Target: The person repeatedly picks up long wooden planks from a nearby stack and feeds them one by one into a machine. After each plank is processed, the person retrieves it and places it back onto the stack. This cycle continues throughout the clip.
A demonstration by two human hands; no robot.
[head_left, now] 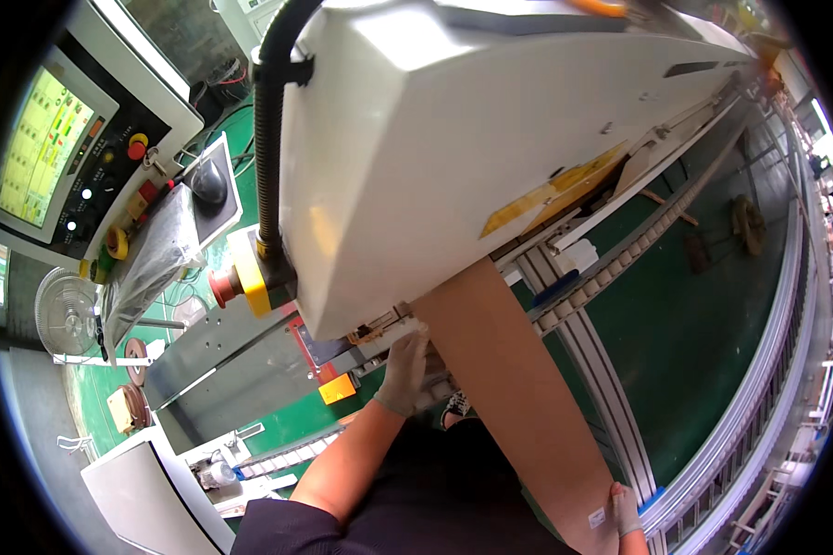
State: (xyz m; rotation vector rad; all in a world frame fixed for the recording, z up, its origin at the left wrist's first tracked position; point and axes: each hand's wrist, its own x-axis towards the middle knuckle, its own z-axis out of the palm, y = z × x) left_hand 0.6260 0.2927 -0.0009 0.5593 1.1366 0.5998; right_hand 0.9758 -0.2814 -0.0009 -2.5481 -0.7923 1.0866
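Note:
A long brown panel (pixel 518 379) slants from under the white machine housing (pixel 361 166) toward my right side. My left hand (pixel 404 375), in a pale glove, is at the panel's left edge, close below the housing. Its fingers are bunched against that edge, and their tips are partly hidden. At the panel's near end, my right hand (pixel 626 509), also gloved, grips the right edge with the thumb on top and the other fingers mostly out of sight. A small white label (pixel 597 518) is stuck on the panel near that hand.
A control console (pixel 148 102) with a lit screen stands at the left, a mouse (pixel 209 181) beside it. A red emergency button (pixel 222 288) juts from the housing. A roller track (pixel 611 268) and metal rails (pixel 606 388) run at the right. A fan (pixel 68 313) stands far left.

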